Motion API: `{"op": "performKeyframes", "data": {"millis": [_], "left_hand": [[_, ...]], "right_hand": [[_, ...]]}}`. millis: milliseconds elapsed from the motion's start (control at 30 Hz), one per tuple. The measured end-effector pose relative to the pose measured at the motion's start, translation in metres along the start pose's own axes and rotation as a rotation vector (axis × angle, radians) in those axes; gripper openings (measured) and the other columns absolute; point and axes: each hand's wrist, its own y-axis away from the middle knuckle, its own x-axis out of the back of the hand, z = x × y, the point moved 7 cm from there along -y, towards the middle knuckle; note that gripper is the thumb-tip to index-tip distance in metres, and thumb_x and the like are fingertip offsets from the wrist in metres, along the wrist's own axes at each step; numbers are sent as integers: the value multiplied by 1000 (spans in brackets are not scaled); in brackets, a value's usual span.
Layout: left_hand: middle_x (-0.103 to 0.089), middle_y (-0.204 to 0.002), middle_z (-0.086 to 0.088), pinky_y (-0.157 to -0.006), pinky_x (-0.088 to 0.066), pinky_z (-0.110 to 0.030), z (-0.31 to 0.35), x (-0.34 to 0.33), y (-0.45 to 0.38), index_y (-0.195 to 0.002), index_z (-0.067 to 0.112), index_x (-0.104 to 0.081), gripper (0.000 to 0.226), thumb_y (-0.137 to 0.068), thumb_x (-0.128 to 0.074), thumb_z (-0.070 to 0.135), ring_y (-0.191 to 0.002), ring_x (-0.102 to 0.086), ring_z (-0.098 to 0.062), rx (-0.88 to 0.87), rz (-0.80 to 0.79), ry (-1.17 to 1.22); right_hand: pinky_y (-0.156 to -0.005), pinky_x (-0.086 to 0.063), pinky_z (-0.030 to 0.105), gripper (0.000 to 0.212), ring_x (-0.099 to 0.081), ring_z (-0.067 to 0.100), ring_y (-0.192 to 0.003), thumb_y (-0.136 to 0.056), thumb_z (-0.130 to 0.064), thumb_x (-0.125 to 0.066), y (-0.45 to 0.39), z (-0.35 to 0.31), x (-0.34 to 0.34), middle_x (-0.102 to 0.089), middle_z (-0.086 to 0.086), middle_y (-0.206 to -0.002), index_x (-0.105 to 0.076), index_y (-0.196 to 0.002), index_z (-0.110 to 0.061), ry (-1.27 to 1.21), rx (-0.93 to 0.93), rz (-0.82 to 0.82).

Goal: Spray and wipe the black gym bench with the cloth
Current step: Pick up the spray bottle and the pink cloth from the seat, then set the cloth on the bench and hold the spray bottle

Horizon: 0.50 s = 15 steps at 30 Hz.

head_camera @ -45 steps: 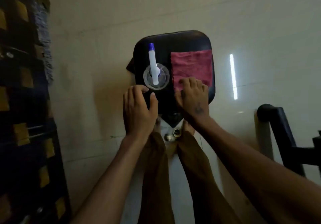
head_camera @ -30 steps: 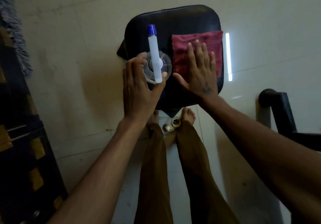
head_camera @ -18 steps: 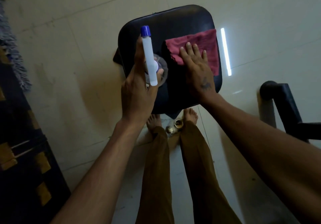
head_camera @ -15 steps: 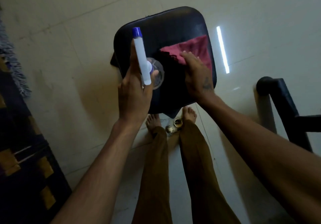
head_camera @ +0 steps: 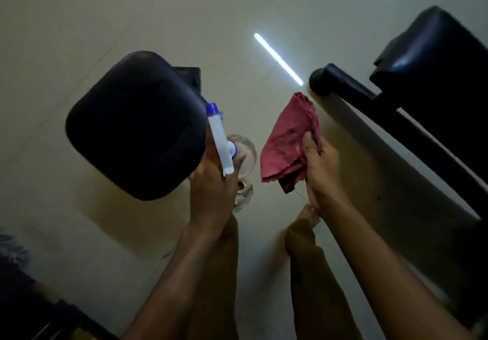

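Left hand (head_camera: 214, 181) grips the sprayer (head_camera: 220, 141), right hand (head_camera: 320, 170) clutches the cloth (head_camera: 287, 141), both lifted ready beside the bench (head_camera: 132, 125).

Bare black seat pad (head_camera: 134, 125) above pale floor (head_camera: 79, 17)

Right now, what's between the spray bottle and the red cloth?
In the head view, only bare floor shows between the spray bottle in the left hand and the red cloth held by the right hand.

The scene is dimly lit. A bright strip of glare (head_camera: 278, 59) is reflected on the floor (head_camera: 79, 22). Soft shadows are cast below the bench (head_camera: 134, 125). Edges are darkened, blurred and bent.
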Motion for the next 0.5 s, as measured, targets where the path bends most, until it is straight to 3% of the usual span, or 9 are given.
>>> {"op": "performKeyframes", "data": {"millis": [100,200,267,400,500], "left_hand": [[-53,-95,9,-73,-34,-12,43,-55,17,-140,20,-44,49,-97,-68,14,-85,-51,-9,-90,-108,-53],[-56,-97,5,-71,-39,-4,84,-120,41,-145,-1,-44,56,-98,-68,17,-86,-47,4,-161,-213,-86],[-60,-100,1,-77,-41,-2,114,-164,62,-141,-4,-48,50,-99,-67,17,-88,-51,2,-228,-268,-103],[-66,-100,-2,-73,-47,-19,181,-248,115,-124,7,-57,28,-98,-67,13,-83,-60,-11,-358,-373,-100],[-68,-101,-4,-69,-53,-32,225,-300,148,-121,18,-55,27,-98,-66,11,-83,-64,-18,-418,-453,-89]], "right_hand": [[-85,-60,26,16,-72,15,-101,-106,-27,-46,7,9,81,-72,-4,-105,-63,-105,-27,-130,-19,158],[-92,-58,31,15,-72,14,-102,-105,-30,-47,15,20,168,-73,-4,-108,-62,-103,-32,-199,-26,276],[-92,-57,34,15,-72,14,-103,-105,-32,-47,21,27,229,-72,-4,-107,-62,-101,-34,-232,-24,343],[-87,-59,31,14,-72,11,-100,-105,-35,-47,27,37,355,-73,-5,-108,-62,-105,-35,-281,-2,444],[-78,-59,22,17,-73,6,-93,-106,-34,-46,23,32,432,-74,-7,-100,-63,-104,-32,-337,14,521]]}}
